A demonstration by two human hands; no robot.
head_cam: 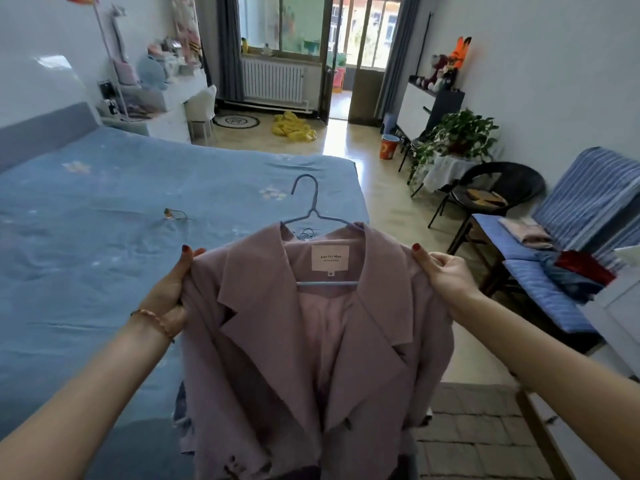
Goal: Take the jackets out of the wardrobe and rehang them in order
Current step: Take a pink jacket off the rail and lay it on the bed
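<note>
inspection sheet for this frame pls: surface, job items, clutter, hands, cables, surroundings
Surface: bed with a blue floral cover, a small dark object lying on it.
Job's things: mauve jacket on a blue hanger, held up facing the camera; wardrobe not in view.
Clutter: folded clothes on a striped bench; yellow heap on the floor.
Hands: left hand and right hand each grip a jacket shoulder.
Cables: nothing seen.
Surroundings: black chair, potted plant, radiator, open balcony door.
</note>
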